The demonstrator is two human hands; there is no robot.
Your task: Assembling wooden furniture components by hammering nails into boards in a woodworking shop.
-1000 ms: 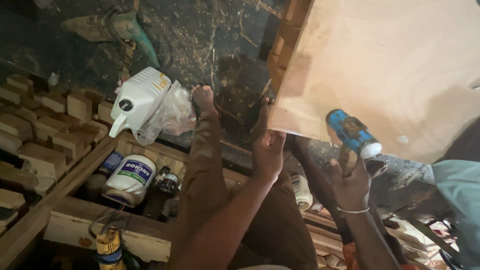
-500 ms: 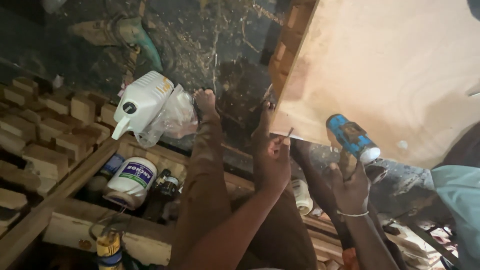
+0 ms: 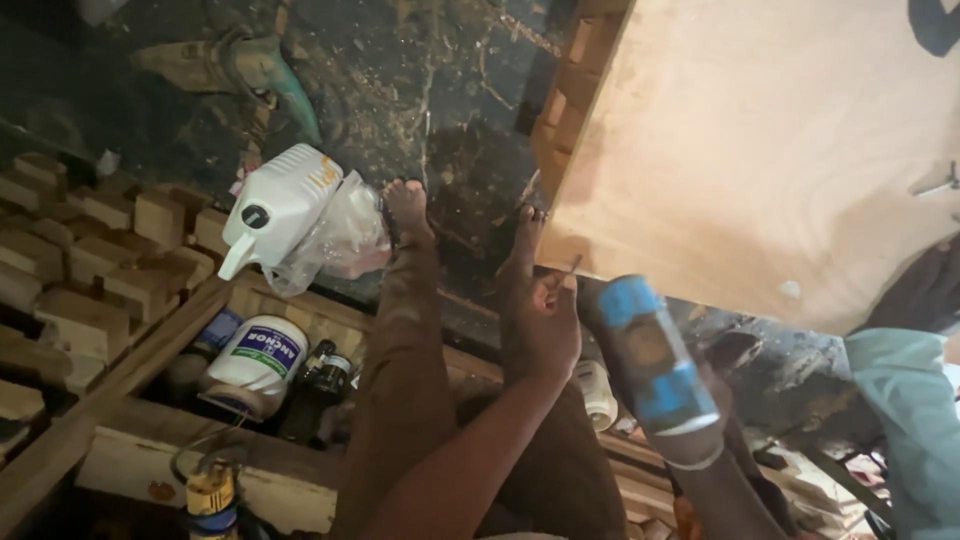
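- Plywood panel (image 3: 780, 150): big pale sheet, fills upper right, lower left corner hangs over dark sawdust-strewn floor (image 3: 420, 90). Stacked wood strips run along its left edge.
- Left hand (image 3: 540, 320): centre frame, up against panel's lower left corner. Index finger stretched out along the corner edge, other fingers pinched narrow on a thin screw (image 3: 568, 270) that sits at panel's bottom edge, touching or just short of it, can't tell which.
- Right hand (image 3: 700, 440): low right, mostly hidden behind the blue drill (image 3: 655, 365) it grips; fingers wrapped round the tool, bracelet at wrist. Drill blurred, points up twd panel's bottom edge, just right of the screw, not touching left hand.
- Person's leg and bare foot (image 3: 405, 210): stretch out to floor, left of left hand.
- White plastic jug (image 3: 275, 210) w/ clear plastic bag (image 3: 335, 240) beside it, just left of foot.
- Wood blocks (image 3: 90, 270): stacked rows, far left.
- White tub (image 3: 255, 360) w/ blue label, small dark bottle (image 3: 320, 380) next to it, in wooden frame below jug.
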